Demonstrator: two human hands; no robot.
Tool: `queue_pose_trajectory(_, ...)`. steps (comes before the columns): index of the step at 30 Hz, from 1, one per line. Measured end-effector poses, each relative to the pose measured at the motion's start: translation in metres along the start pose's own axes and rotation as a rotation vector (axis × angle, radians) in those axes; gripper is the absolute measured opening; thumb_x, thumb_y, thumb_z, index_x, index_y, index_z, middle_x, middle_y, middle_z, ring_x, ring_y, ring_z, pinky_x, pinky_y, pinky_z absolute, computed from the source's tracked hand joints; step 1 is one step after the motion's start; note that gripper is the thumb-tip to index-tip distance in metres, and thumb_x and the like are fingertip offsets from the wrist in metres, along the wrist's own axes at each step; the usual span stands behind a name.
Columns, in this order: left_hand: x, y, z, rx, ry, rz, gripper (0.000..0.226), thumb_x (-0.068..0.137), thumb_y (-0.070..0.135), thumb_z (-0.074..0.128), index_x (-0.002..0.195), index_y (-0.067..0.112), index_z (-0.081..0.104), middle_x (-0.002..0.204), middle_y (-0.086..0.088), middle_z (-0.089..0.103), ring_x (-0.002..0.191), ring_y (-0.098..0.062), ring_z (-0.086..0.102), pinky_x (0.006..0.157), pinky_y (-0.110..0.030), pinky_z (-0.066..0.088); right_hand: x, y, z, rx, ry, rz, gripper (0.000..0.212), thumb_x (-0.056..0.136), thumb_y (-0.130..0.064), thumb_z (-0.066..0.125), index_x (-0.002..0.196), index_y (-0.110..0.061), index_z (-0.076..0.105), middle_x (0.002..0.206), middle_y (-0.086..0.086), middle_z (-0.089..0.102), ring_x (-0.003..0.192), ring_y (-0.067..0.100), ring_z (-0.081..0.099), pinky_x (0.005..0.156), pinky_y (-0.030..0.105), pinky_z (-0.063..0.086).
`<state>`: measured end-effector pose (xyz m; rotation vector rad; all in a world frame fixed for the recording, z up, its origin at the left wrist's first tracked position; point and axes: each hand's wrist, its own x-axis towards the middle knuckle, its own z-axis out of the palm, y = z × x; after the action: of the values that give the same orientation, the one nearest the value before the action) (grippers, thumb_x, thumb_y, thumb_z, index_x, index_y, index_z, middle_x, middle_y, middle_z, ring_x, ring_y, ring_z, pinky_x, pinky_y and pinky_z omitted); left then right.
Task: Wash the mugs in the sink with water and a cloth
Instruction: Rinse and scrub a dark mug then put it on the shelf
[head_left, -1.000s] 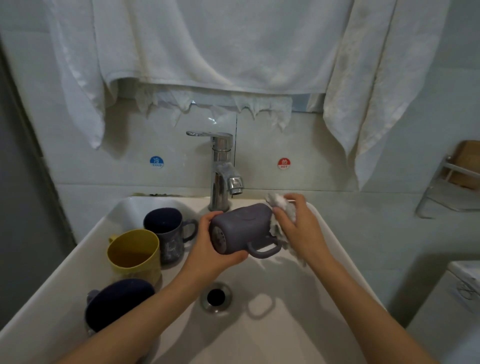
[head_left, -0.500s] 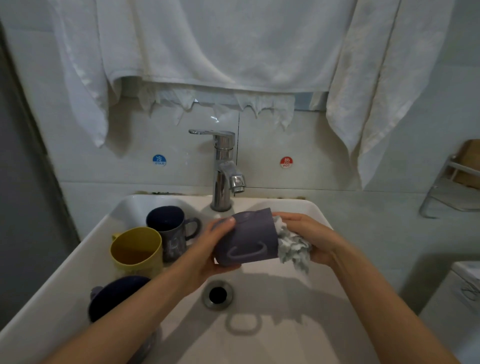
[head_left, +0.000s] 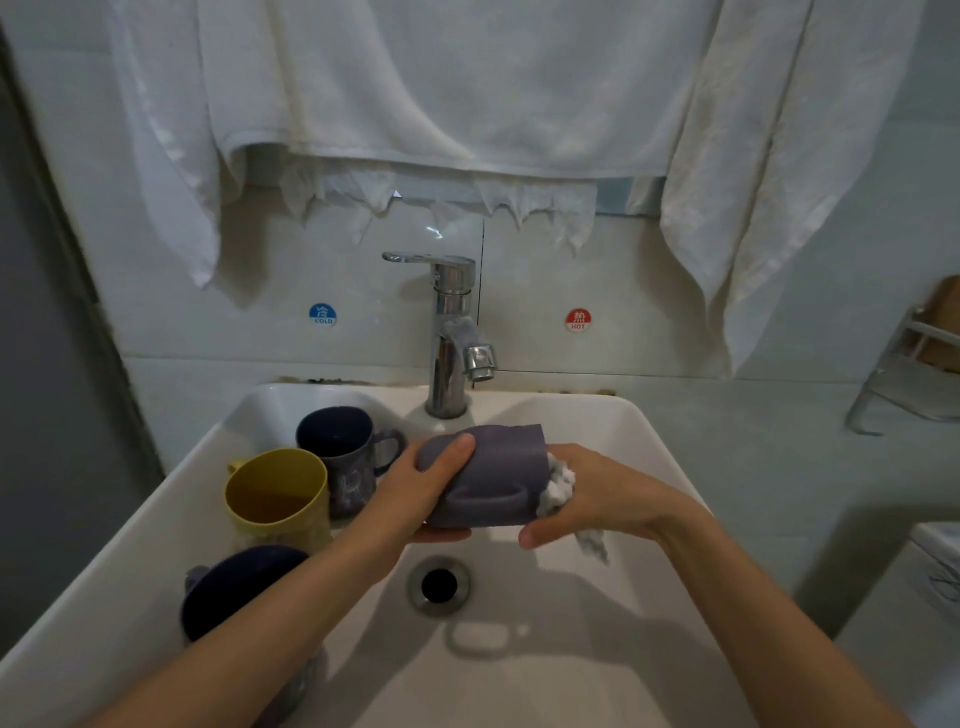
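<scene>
My left hand (head_left: 423, 491) grips a grey-purple mug (head_left: 498, 475) lying on its side above the white sink (head_left: 613, 649), handle facing me, mouth to the right. My right hand (head_left: 602, 496) holds a wet white cloth (head_left: 563, 483) pushed against the mug's mouth; a tail of the cloth hangs below the hand. At the sink's left stand a yellow mug (head_left: 278, 493) and a dark blue patterned mug (head_left: 340, 449). Another dark mug (head_left: 236, 587) sits nearer me, partly hidden by my left forearm.
A chrome tap (head_left: 452, 332) stands behind the sink, with no water visible from its spout. The drain (head_left: 439, 584) lies below the held mug. White towels (head_left: 467, 88) hang above. A metal wall rack (head_left: 909, 374) is at the right.
The mug has turned in my left hand so its handle faces me and has come lower. My right hand with the cloth has dropped from the mug's upper rim to its mouth.
</scene>
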<state>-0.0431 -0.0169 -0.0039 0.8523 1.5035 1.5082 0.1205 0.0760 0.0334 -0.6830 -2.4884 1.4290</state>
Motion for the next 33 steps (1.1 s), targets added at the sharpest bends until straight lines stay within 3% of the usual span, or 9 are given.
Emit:
queue_pose_trajectory(3, -0.001, 0.001, 0.004, 0.103, 0.044, 0.151, 0.032, 0.086, 0.035, 0.056, 0.113, 0.028, 0.040, 0.104, 0.006, 0.054, 0.083, -0.005, 0.057, 0.052, -0.012, 0.051, 0.003, 0.004, -0.005, 0.166, 0.038, -0.019, 0.057, 0.066, 0.015, 0.073, 0.104, -0.023, 0.055, 0.102, -0.002, 0.066, 0.091, 0.011, 0.065, 0.075, 0.020, 0.053)
queue_pose_trajectory(7, 0.000, 0.001, 0.004, 0.126, 0.038, 0.194, 0.036, 0.087, 0.034, 0.055, 0.117, 0.030, 0.036, 0.100, 0.012, 0.050, 0.084, -0.004, 0.056, 0.054, -0.013, 0.052, 0.008, 0.008, -0.005, 0.398, 0.101, -0.018, 0.064, 0.057, 0.012, 0.072, 0.111, -0.018, 0.055, 0.111, 0.012, 0.065, 0.100, 0.023, 0.064, 0.079, 0.032, 0.056)
queue_pose_trajectory(12, 0.002, 0.002, -0.003, -0.090, -0.007, -0.082, 0.028, 0.084, 0.047, 0.054, 0.104, 0.027, 0.055, 0.105, -0.003, 0.061, 0.088, -0.021, 0.064, 0.061, -0.035, 0.057, 0.007, 0.003, 0.009, -0.036, 0.114, -0.047, 0.058, 0.071, -0.005, 0.078, 0.102, -0.039, 0.043, 0.099, -0.023, 0.053, 0.094, 0.003, 0.056, 0.073, 0.005, 0.045)
queue_pose_trajectory(16, 0.000, 0.004, -0.002, -0.153, -0.046, -0.186, 0.019, 0.093, 0.037, 0.044, 0.096, 0.023, 0.056, 0.095, -0.007, 0.062, 0.080, -0.021, 0.058, 0.066, -0.037, 0.057, 0.009, 0.002, 0.013, -0.037, 0.073, -0.041, 0.043, 0.075, -0.011, 0.076, 0.093, -0.038, 0.049, 0.088, -0.022, 0.056, 0.081, -0.003, 0.058, 0.067, 0.004, 0.045)
queue_pose_trajectory(19, 0.001, 0.005, 0.004, -0.032, -0.009, -0.095, 0.037, 0.097, 0.039, 0.036, 0.126, 0.018, 0.048, 0.122, -0.013, 0.055, 0.093, -0.021, 0.057, 0.081, -0.040, 0.055, 0.015, 0.008, 0.011, 0.388, 0.108, 0.041, 0.047, 0.057, -0.030, 0.088, 0.092, -0.018, 0.060, 0.084, -0.005, 0.069, 0.074, 0.004, 0.065, 0.069, 0.015, 0.053)
queue_pose_trajectory(23, -0.005, 0.002, 0.009, 0.186, 0.010, 0.143, 0.050, 0.093, 0.041, 0.040, 0.139, 0.029, 0.026, 0.138, -0.004, 0.040, 0.114, -0.020, 0.048, 0.085, -0.031, 0.049, 0.015, 0.010, 0.008, 0.974, 0.108, 0.220, 0.039, 0.063, -0.010, 0.068, 0.101, -0.002, 0.062, 0.089, 0.015, 0.072, 0.075, 0.024, 0.070, 0.065, 0.029, 0.059)
queue_pose_trajectory(26, -0.002, 0.001, 0.009, 0.296, 0.053, 0.269, 0.046, 0.093, 0.038, 0.040, 0.136, 0.036, 0.026, 0.137, -0.004, 0.039, 0.122, -0.023, 0.045, 0.093, -0.031, 0.044, 0.012, 0.005, 0.014, 1.101, 0.079, 0.273, 0.029, 0.065, -0.008, 0.065, 0.092, 0.001, 0.064, 0.080, 0.016, 0.071, 0.065, 0.025, 0.070, 0.056, 0.029, 0.058)
queue_pose_trajectory(30, -0.001, -0.001, 0.004, 0.156, 0.096, 0.130, 0.028, 0.094, 0.044, 0.039, 0.118, 0.030, 0.043, 0.127, -0.008, 0.051, 0.108, -0.025, 0.055, 0.086, -0.046, 0.054, 0.016, 0.007, 0.020, 0.707, 0.172, 0.172, 0.044, 0.064, -0.008, 0.074, 0.106, -0.010, 0.060, 0.095, 0.010, 0.072, 0.084, 0.020, 0.069, 0.071, 0.027, 0.057)
queue_pose_trajectory(33, -0.001, -0.002, -0.001, -0.018, 0.072, -0.076, 0.032, 0.094, 0.050, 0.040, 0.112, 0.026, 0.050, 0.117, -0.005, 0.058, 0.099, -0.025, 0.061, 0.075, -0.046, 0.058, 0.012, 0.004, 0.026, 0.186, 0.129, 0.098, 0.044, 0.072, -0.006, 0.077, 0.102, -0.027, 0.052, 0.102, -0.010, 0.062, 0.088, 0.001, 0.058, 0.070, 0.008, 0.048)
